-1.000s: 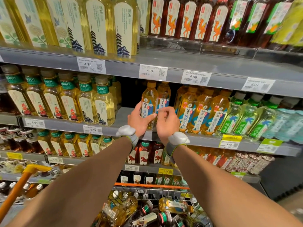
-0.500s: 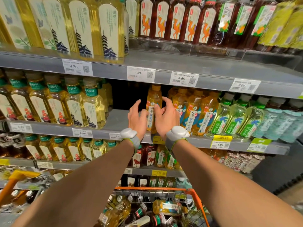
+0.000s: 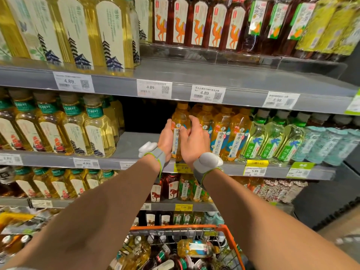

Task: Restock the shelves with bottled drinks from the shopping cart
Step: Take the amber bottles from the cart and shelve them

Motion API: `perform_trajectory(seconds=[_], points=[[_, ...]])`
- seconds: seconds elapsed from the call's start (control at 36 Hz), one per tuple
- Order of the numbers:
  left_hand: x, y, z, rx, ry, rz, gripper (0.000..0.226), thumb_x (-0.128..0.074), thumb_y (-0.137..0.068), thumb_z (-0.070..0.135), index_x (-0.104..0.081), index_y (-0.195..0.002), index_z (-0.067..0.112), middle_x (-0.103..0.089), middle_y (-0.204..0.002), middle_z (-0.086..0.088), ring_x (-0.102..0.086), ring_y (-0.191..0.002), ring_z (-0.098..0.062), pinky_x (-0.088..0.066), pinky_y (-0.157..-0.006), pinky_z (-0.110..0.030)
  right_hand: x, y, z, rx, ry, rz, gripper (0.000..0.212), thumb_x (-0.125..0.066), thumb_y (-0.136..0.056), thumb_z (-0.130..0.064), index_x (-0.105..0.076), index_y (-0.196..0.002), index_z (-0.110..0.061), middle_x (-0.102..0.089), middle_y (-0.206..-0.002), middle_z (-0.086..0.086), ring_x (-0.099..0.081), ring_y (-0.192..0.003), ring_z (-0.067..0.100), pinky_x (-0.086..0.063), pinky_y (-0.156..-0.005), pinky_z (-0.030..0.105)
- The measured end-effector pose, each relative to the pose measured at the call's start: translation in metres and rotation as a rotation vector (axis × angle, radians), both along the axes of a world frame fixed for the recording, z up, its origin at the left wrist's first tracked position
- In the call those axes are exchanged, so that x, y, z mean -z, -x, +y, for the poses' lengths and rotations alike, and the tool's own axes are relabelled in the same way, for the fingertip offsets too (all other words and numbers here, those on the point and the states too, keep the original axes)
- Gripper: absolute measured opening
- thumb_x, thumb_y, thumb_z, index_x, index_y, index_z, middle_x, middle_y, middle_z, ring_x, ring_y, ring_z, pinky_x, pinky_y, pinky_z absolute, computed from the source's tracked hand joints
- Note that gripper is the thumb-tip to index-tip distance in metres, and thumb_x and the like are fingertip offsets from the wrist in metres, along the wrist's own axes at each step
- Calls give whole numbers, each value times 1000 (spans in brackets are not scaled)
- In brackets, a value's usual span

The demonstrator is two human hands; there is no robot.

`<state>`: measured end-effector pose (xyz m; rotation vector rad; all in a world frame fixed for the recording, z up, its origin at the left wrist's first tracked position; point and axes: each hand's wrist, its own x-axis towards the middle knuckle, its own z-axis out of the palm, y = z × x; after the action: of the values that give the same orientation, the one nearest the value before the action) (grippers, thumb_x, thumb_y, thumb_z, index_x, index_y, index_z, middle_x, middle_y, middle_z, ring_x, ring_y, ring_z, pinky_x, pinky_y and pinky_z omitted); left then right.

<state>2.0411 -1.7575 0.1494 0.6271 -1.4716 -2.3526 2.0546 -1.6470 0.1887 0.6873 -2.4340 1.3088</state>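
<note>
Tea bottle (image 3: 180,118): upright on shelf (image 3: 136,146).
Left hand (image 3: 165,140): fingers grasping the tea bottle.
Right hand (image 3: 194,142): fingers grasping it too.

top tag 1 (image 3: 73,82): 4.89, beside a qr code
top tag 2 (image 3: 154,88): 4.89, beside a qr code
top tag 3 (image 3: 208,93): 4.89; small print too fine to read
top tag 4 (image 3: 280,100): 5.99
mid tag, left (image 3: 86,163): 4.89
yellow tag (image 3: 183,168): 3.99
mid tag, right (image 3: 255,171): 5.99
neck bands (image 3: 94,112): 方树叶, white on green
held bottle (image 3: 176,137): 冷萃, 茉莉花 down its label
amber bottles (image 3: 219,142): 冷萃, 茉莉花茶
green bottles (image 3: 269,151): 现泡茶
low yellow tag (image 3: 183,207): too blurred to read
</note>
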Motion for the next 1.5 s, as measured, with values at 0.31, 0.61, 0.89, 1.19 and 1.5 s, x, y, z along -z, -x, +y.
perform_trajectory(seconds=[0.31, 0.61, 0.89, 1.19, 1.5], points=[[6, 11, 9, 8, 21, -56, 54, -41, -98, 58, -75, -79, 21, -75, -91, -10, -70, -85, -24, -54, -85, -36, -2, 2, 13, 15, -33, 8, 46, -49, -103, -28, -40, -148, -18, -69, -99, 12, -64, -94, 31, -52, -80, 41], [-11, -2, 12, -31, 91, -76, 61, -28, -103, 60, -69, -92, 17, -76, -73, -3, -73, -66, -15, -56, -61, -25, 5, -7, 17, 24, 52, 7, 21, -50, -103, -24, -50, -122, -15, -68, -88, 5, -63, -86, 27, -50, -73, 40], [-12, -40, 36, -189, 402, 16, 54, -27, -106, 52, -26, -157, 33, -35, -152, 16, -32, -133, 1, -27, -108, -16, 22, -16, 44, 29, 42, -65, 19, -52, -102, -22, -55, -115, -8, -59, -79, -1, -60, -86, 31, -35, -67, 32], [48, -97, 68, -181, 665, -153, 48, -23, -111, 32, -25, -158, 27, -29, -162, 3, -26, -148, -15, -19, -105, -18, 78, -48, 68, 11, -37, -197, 31, -47, -97, -35, -57, -112, -10, -70, -90, 13, -62, -92, 40, -38, -68, 38], [113, -181, 109, -76, 554, -379, 67, -36, -96, 54, -38, -152, 18, -38, -157, -5, -34, -145, -25, -28, -120, -44, 173, -103, 94, -277, -238, -414, 21, -46, -105, -32, -49, -118, -15, -61, -86, 2, -55, -66, 16, -35, -58, 32]])
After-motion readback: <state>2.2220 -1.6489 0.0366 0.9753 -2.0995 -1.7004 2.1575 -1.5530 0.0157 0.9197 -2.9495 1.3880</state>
